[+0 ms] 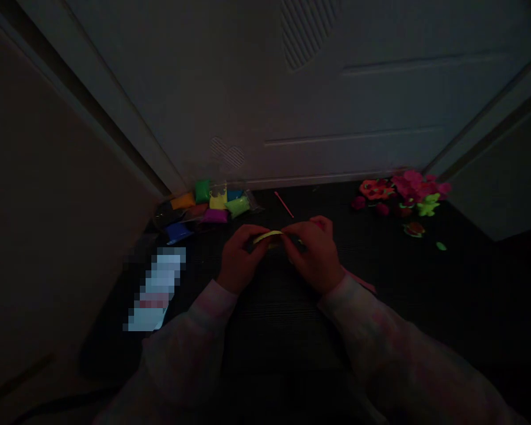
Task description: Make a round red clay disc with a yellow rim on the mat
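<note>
Both my hands pinch one yellow clay strip (268,236) between them, left hand (238,260) at its left end, right hand (312,257) at its right, over the dark floor mat (425,307). Beyond lie coloured clay packets (212,203), a thin red stick (284,204) and pink clay flowers (402,192) beside the door (292,88). I can read no labels in this dimness.

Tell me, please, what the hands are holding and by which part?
A yellow strip, pinched between both hands: left hand at its left end, right hand at its right end.
</note>
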Action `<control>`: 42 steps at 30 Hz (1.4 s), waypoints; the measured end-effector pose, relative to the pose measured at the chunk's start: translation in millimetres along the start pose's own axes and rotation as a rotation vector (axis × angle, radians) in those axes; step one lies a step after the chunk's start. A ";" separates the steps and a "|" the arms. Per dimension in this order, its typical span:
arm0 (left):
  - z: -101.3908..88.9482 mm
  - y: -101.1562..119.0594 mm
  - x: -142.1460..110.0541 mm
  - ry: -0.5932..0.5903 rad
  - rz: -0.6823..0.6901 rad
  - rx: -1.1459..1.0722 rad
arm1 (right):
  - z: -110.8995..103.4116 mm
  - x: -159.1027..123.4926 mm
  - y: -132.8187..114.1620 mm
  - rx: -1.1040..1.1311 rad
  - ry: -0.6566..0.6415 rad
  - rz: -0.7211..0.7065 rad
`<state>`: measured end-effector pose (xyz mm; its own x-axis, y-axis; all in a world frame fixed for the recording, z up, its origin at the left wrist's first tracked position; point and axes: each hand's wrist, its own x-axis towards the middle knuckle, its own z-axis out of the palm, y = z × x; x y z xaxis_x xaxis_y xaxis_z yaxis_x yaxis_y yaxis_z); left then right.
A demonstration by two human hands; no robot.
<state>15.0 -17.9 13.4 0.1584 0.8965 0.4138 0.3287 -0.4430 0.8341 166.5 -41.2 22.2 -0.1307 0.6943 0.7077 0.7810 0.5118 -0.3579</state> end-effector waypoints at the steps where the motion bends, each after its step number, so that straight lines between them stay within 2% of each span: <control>1: 0.0 0.3 -0.1 -0.005 -0.014 -0.012 | -0.5 0.0 0.0 0.006 0.003 -0.005; 6: 1.4 1.4 0.3 -0.005 -0.091 -0.104 | 0.9 -1.5 1.9 0.035 0.010 0.012; 11: 2.2 3.7 1.4 0.013 -0.147 -0.185 | 3.0 -2.0 3.2 0.042 0.020 0.107; 14: 1.5 -2.3 4.2 -0.003 -0.196 -0.213 | 1.9 -1.6 3.3 0.076 0.007 0.176; 18: -2.9 -21.4 13.0 -0.110 -0.306 -0.109 | -0.2 -1.2 5.7 0.115 0.034 0.255; 21: -6.5 -33.0 18.8 -0.183 -0.315 -0.061 | -1.5 -1.0 8.3 0.061 0.050 0.270; 24: -7.1 -35.9 20.2 -0.215 -0.290 -0.037 | -4.1 -2.3 9.3 -0.033 -0.028 0.263; 28: -3.6 -34.1 19.5 -0.225 -0.252 0.022 | -9.7 -10.5 8.6 -0.115 -0.223 0.200; 34: -2.3 -32.9 18.1 -0.145 -0.181 0.171 | -10.5 -26.4 3.5 -0.212 -0.468 0.104; 39: -9.4 -27.2 6.3 -0.017 -0.070 0.312 | -16.7 -31.1 -7.2 -0.228 -0.545 0.082; 42: -11.5 -20.9 -4.9 0.013 -0.001 0.383 | -25.0 -38.7 -13.7 -0.228 -0.552 0.095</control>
<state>-3.4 -13.1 -1.8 0.1475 0.8956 0.4198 0.6533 -0.4069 0.6385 176.1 -87.7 15.0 -0.3042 0.9228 0.2363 0.9081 0.3559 -0.2207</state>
